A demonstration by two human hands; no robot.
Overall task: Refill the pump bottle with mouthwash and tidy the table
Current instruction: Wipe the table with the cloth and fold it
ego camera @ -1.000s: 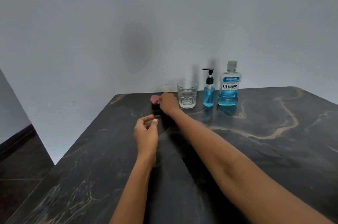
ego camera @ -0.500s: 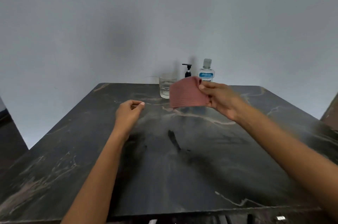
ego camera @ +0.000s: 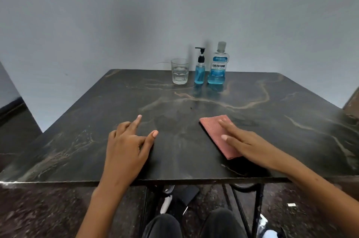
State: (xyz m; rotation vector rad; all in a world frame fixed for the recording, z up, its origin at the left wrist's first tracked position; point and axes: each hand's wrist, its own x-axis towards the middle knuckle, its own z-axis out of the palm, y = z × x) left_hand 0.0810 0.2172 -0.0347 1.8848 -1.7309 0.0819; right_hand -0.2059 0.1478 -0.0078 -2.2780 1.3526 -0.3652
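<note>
Left hand [ego camera: 126, 144] rests on the dark marbled desk [ego camera: 87, 136], fingers [ego camera: 137, 121] loosely spread, forefinger and thumb extended, holding nothing. Far edge by the wall, left to right: clear glass [ego camera: 179, 71], pump bottle [ego camera: 200, 67] holding blue liquid with black pump fitted, mouthwash bottle [ego camera: 218, 64] capped and upright. Glass stands near the pump bottle; the two bottles stand just beside each other. Near right: folded pink cloth [ego camera: 217, 133] flat on the desk. Right hand [ego camera: 244, 143] lies on it, fingers extended and pressing flat, not pinching.
</note>
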